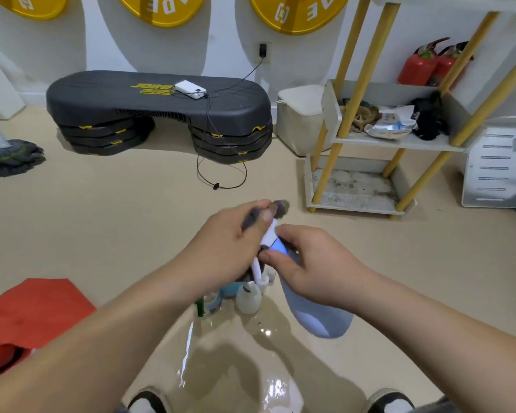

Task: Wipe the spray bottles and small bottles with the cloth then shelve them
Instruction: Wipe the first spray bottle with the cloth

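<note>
We hold one blue spray bottle [319,318] over the floor [131,222], right hand [313,263] gripping its neck, left hand [230,245] pinching a grey cloth [281,206] against its nozzle [269,237]; small bottles [248,297] stand beneath.

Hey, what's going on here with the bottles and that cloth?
A person is wiping a blue spray bottle. The right hand grips it near the neck, tilted above the floor, while the left hand pinches a dark cloth against the white spray head. A few small bottles stand on the floor beneath the hands. The shelf with yellow posts stands to the right, and no bottles show on its lower tiers.
</note>
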Demonstrator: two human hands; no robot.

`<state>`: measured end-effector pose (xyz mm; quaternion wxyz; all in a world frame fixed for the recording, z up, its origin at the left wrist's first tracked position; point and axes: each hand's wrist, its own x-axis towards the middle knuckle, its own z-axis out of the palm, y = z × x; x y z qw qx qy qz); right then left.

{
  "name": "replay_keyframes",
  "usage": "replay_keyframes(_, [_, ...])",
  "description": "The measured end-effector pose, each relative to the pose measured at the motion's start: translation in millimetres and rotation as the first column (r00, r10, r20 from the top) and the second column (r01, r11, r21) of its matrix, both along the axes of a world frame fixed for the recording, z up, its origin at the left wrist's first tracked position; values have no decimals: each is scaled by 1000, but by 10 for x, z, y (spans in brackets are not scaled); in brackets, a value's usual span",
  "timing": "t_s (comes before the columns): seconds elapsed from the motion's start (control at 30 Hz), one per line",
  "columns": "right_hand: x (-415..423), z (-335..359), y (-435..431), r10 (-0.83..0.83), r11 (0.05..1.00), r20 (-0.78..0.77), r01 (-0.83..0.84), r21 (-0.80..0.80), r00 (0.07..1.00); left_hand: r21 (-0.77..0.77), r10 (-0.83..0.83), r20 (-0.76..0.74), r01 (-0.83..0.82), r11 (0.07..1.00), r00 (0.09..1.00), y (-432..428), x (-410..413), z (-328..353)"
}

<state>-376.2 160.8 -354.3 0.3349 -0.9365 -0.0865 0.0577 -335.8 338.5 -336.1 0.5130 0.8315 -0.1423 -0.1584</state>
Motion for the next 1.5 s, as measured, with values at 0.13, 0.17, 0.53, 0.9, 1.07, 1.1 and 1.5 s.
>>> replay_keyframes(0.13, [-24,26,41,40,999,8,-40,-4,999,-200,84,-530,-221,954,844,69,100,97])
replay_keyframes(0.17, [-4,9,24,20,1000,-11,-19,7,1000,-229,85,-552,-249,941,829,65,88,80])
replay_keyframes(0.53, [93,-30,-126,-16,999,-73,20,50,997,425,-345,419,154,892,840,61,-91,-164])
replay_keyframes(0.9, [223,-70,-141,-143,989,-104,145,5,984,221,-182,354,107,969,917,-51,-206,-50])
replay_keyframes(1.07, [164,3,-87,1,996,-47,3,91,999,-126,43,-9,-44,991,999,-17,4,-10])
replay_keyframes(1.1, [140,18,-74,57,991,-47,-51,122,997,-208,79,-242,-131,969,967,-3,54,45])
replay_keyframes(1.5, [249,4,-500,-144,783,-324,308,541,935,-362,203,-298,-308,880,933,-86,-156,242])
